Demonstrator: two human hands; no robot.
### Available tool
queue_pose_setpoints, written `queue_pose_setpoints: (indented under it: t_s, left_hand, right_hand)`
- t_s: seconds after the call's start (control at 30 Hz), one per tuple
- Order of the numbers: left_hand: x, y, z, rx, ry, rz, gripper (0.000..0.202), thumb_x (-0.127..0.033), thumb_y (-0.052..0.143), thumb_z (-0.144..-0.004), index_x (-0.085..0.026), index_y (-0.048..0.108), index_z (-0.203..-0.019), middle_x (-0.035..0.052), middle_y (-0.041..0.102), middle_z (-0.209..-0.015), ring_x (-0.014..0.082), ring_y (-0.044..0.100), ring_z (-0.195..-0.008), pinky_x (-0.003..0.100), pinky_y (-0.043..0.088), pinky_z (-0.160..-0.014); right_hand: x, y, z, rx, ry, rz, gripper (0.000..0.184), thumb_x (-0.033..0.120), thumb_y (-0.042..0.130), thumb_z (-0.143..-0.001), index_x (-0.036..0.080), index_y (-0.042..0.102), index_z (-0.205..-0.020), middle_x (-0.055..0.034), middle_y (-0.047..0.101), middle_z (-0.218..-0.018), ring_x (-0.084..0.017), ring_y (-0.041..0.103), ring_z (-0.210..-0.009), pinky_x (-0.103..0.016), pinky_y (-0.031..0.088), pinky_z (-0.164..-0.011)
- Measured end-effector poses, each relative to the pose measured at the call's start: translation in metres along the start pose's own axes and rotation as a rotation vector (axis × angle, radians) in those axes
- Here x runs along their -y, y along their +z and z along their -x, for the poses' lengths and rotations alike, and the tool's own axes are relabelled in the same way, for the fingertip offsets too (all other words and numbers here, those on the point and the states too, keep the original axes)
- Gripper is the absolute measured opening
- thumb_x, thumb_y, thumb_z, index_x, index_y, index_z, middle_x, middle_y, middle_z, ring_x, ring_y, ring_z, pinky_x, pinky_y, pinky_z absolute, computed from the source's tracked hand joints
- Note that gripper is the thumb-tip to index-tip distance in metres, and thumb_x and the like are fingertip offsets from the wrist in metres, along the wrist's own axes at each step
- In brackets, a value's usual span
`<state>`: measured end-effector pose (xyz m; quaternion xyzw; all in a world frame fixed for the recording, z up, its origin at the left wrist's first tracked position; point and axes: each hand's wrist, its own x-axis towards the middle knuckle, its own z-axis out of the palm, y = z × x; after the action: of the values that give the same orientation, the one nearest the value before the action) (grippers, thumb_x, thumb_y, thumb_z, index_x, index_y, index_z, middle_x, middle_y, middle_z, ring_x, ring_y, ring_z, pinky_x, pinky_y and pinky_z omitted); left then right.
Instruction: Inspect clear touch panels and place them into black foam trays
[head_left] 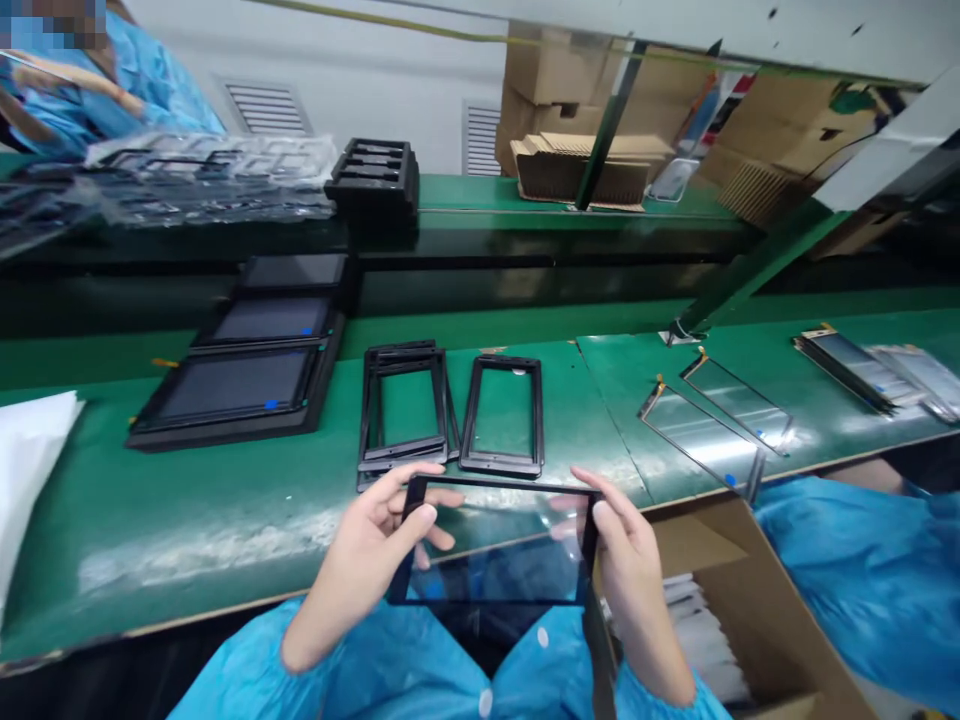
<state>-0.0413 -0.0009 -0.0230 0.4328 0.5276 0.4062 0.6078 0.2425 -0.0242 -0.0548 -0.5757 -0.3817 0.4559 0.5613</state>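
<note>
A clear glass touch panel with a black border [502, 545] is held up between both hands, over the bench's front edge. My left hand [382, 525] grips its left end, thumb on the near face and fingers visible through the glass. At the opposite end, my right hand [622, 540] pinches the border with the thumb in front and fingers behind. Just beyond the panel lie a single black plastic frame [538, 415] and a small stack of similar black frames [367, 420].
Dark screens [232, 385] rest in black trays at left, near white sheets [34, 470]. Two clear panels [705, 435] and stacked panels [847, 370] lie right. A cardboard box [787, 610] stands below. A green post [757, 265] rises behind. Co-workers in blue sit at right and upper left.
</note>
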Motion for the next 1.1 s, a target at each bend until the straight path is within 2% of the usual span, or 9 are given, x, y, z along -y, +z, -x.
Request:
queue_pose_setpoints:
  t_s: [0.13, 0.3, 0.5, 0.57, 0.67, 0.73, 0.87, 1.0, 1.1]
  left_hand:
    - [0.0, -0.003, -0.002, -0.006, 0.084, -0.161, 0.046, -0.045, 0.068, -0.098, -0.022, 0.058, -0.136, 0.0152, 0.079, -0.12, 0.0263, 0.081, -0.079, 0.032, 0.063, -0.058]
    - [-0.014, 0.005, -0.01, -0.002, 0.671, -0.818, 0.04, -0.028, 0.069, -0.097, -0.03, 0.068, -0.137, 0.0088, 0.069, -0.146, 0.035, 0.06, -0.138, 0.058, 0.036, -0.124]
    - [-0.03, 0.021, -0.016, 0.345, 0.645, -0.993, 0.027, -0.025, 0.054, -0.106, -0.022, 0.08, -0.114, 0.0082, 0.083, -0.091, 0.026, 0.079, -0.084, 0.04, 0.062, -0.088]
    - [-0.032, 0.018, -0.016, 0.259, 0.703, -0.984, 0.024, -0.027, 0.061, -0.103, -0.025, 0.079, -0.119, 0.0094, 0.083, -0.108, 0.0313, 0.077, -0.107, 0.051, 0.052, -0.11]
    - [-0.032, 0.008, -0.015, -0.177, 0.797, -0.725, 0.053, -0.032, 0.073, -0.096, -0.033, 0.061, -0.148, 0.011, 0.054, -0.162, 0.0382, 0.043, -0.153, 0.065, 0.019, -0.129]
    - [-0.028, 0.003, -0.014, -0.346, 0.705, -0.319, 0.075, -0.036, 0.074, -0.096, -0.034, 0.04, -0.163, 0.0136, 0.04, -0.171, 0.0362, 0.037, -0.157, 0.062, 0.026, -0.128]
    - [-0.018, 0.005, -0.016, -0.094, 0.352, 0.282, 0.072, -0.043, 0.079, -0.092, -0.023, 0.049, -0.154, 0.0217, 0.068, -0.145, 0.0374, 0.069, -0.129, 0.05, 0.057, -0.106]
    - [-0.033, -0.015, -0.028, -0.253, 0.336, 0.209, 0.05, -0.039, 0.073, -0.097, -0.018, 0.059, -0.14, 0.0208, 0.077, -0.13, 0.0336, 0.08, -0.104, 0.043, 0.067, -0.085]
    - [-0.068, -0.07, -0.065, -0.499, 0.595, -0.339, 0.042, -0.038, 0.057, -0.106, -0.016, 0.061, -0.141, 0.0174, 0.076, -0.132, 0.0306, 0.077, -0.115, 0.043, 0.062, -0.099]
  right_hand:
    - [0.0, 0.007, 0.011, -0.011, 0.064, -0.051, 0.035, 0.047, 0.079, -0.089, 0.022, 0.074, -0.112, -0.0048, 0.083, -0.076, -0.023, 0.077, -0.054, -0.034, 0.064, -0.061]
    - [0.007, 0.016, 0.02, 0.016, 0.064, 0.023, 0.034, 0.053, 0.08, -0.087, 0.023, 0.076, -0.103, -0.0077, 0.084, -0.076, -0.028, 0.079, -0.056, -0.036, 0.065, -0.058]
    - [-0.008, 0.024, 0.031, -0.062, 0.109, 0.064, 0.039, 0.057, 0.083, -0.082, 0.026, 0.078, -0.105, -0.007, 0.084, -0.078, -0.03, 0.08, -0.061, -0.04, 0.067, -0.063]
    - [-0.014, 0.025, 0.023, -0.057, 0.109, 0.031, 0.042, 0.058, 0.084, -0.081, 0.026, 0.077, -0.108, -0.0069, 0.084, -0.077, -0.03, 0.079, -0.06, -0.04, 0.068, -0.062]
    - [-0.014, 0.035, 0.002, -0.099, 0.13, -0.164, 0.049, 0.054, 0.086, -0.08, 0.026, 0.071, -0.116, -0.0051, 0.085, -0.08, -0.025, 0.079, -0.057, -0.034, 0.066, -0.056]
    - [-0.009, 0.049, -0.01, -0.127, 0.138, -0.332, 0.051, 0.051, 0.085, -0.082, 0.027, 0.067, -0.123, -0.0034, 0.086, -0.09, -0.022, 0.08, -0.064, -0.028, 0.065, -0.059]
    - [0.0, 0.094, -0.024, -0.067, 0.131, -0.508, 0.053, 0.046, 0.082, -0.087, 0.03, 0.061, -0.133, -0.0028, 0.085, -0.098, -0.02, 0.082, -0.075, -0.029, 0.066, -0.069]
    - [-0.002, 0.121, -0.034, 0.095, 0.065, -0.46, 0.056, 0.049, 0.067, -0.099, 0.029, 0.052, -0.15, -0.0104, 0.083, -0.116, -0.027, 0.08, -0.108, -0.044, 0.065, -0.09]
    - [-0.014, 0.106, -0.042, 0.061, -0.075, -0.267, 0.061, 0.05, 0.062, -0.101, 0.029, 0.047, -0.157, -0.0131, 0.072, -0.142, -0.031, 0.063, -0.138, -0.054, 0.054, -0.11]
